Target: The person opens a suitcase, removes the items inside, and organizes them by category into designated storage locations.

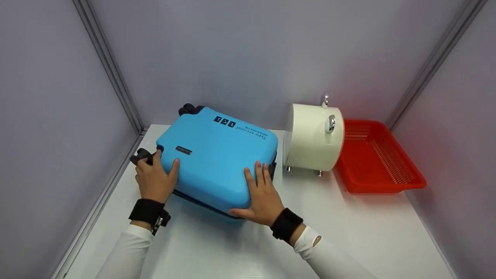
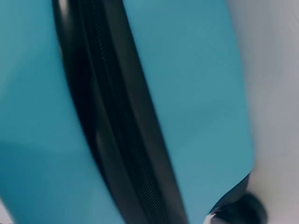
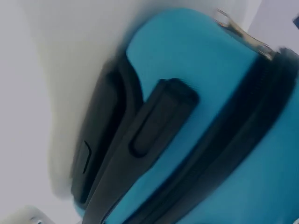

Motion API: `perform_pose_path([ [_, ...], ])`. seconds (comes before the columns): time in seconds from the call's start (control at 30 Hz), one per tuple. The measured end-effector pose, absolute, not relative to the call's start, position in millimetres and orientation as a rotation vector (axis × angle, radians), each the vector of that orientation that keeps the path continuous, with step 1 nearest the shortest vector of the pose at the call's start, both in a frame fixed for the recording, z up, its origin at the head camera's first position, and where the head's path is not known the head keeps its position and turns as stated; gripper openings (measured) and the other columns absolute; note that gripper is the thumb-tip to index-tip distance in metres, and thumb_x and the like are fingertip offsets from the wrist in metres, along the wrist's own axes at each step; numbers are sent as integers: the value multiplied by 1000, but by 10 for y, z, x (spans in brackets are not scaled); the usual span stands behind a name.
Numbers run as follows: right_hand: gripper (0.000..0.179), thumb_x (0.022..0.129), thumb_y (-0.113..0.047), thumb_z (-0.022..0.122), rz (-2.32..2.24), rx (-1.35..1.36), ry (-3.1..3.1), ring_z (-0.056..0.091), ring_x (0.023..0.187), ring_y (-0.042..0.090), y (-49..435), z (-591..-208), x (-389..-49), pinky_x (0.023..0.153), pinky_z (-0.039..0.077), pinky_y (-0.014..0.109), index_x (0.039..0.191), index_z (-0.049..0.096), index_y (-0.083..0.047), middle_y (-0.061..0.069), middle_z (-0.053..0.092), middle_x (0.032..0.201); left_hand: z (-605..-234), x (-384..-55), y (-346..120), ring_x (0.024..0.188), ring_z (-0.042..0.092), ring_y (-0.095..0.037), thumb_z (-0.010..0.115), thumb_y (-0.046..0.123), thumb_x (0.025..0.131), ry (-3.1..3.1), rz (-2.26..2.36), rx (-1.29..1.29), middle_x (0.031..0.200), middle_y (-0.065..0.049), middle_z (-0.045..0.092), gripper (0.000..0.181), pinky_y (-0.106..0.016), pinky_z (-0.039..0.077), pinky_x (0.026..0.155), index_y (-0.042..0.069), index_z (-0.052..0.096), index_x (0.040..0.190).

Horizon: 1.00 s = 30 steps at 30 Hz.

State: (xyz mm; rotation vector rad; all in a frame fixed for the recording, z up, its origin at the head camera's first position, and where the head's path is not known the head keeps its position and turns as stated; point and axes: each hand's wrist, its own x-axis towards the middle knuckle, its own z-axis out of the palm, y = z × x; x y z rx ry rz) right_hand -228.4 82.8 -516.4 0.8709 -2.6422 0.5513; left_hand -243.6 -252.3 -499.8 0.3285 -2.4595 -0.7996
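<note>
A light-blue hard-shell suitcase (image 1: pixel 217 159) lies on its broad side on the white table, printed lettering and a small badge facing up. My left hand (image 1: pixel 155 181) holds its left front corner, thumb on the shell and fingers by the black wheels (image 1: pixel 141 155). Over the right front corner my right hand (image 1: pixel 265 201) rests with straight, spread fingers, its thumb along the front edge. The black zipper band (image 2: pixel 121 102) runs along the side in the left wrist view. A black carry handle (image 3: pixel 149 135) and metal zipper pulls (image 3: pixel 245 35) show in the right wrist view.
Right of the suitcase stands a cream drum-shaped container (image 1: pixel 314 137) with chrome fittings and small chrome feet. Beside it sits a red plastic basket (image 1: pixel 378 188) with perforated walls. Grey panels (image 1: pixel 248 54) enclose the white table (image 1: pixel 310 232) at the back and sides.
</note>
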Motion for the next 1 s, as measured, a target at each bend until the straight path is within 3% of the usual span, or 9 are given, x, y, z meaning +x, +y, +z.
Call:
perform_pose_path([
  [0.13, 115, 88, -67, 82, 612, 999, -2629, 17, 162, 61, 1009, -5163, -2389, 124, 35, 68, 170, 31, -5, 39, 17, 174, -4996, -2333, -2478, 116, 51, -56, 68, 54, 104, -2451, -701, 324, 132, -44, 46, 75, -70, 43, 96, -1, 57, 153],
  [0.4, 93, 101, -47, 76, 688, 1014, -2604, 29, 160, 57, 1319, -5181, -2512, 121, 42, 64, 170, 32, -2, 37, 22, 174, -4987, -2155, -2308, 94, 54, -50, 71, 51, 104, -2436, -547, 245, 115, -42, 50, 68, -62, 49, 79, -2, 64, 145],
  [0.73, 83, 106, -27, 70, 766, 863, -2644, 43, 155, 50, 1624, -5225, -2708, 116, 48, 62, 170, 26, 1, 34, 25, 174, -4926, -1903, -1925, 94, 59, -46, 78, 39, 102, -2439, -595, 139, 113, -37, 50, 65, -59, 61, 76, -8, 64, 144],
  [0.9, 81, 107, -27, 70, 751, 848, -2649, 46, 154, 49, 1753, -5210, -2790, 120, 44, 61, 167, 28, 7, 35, 34, 170, -4862, -1869, -1879, 80, 58, -39, 84, 39, 97, -2447, -512, 55, 102, -31, 51, 61, -53, 59, 66, -9, 70, 131],
  [1.0, 77, 106, -28, 72, 767, 808, -2620, 55, 146, 47, 1844, -5187, -2838, 119, 45, 61, 163, 37, 8, 33, 48, 163, -4741, -1939, -1956, 82, 60, -40, 90, 45, 90, -2474, -422, -25, 103, -29, 55, 64, -54, 56, 69, -8, 71, 122],
])
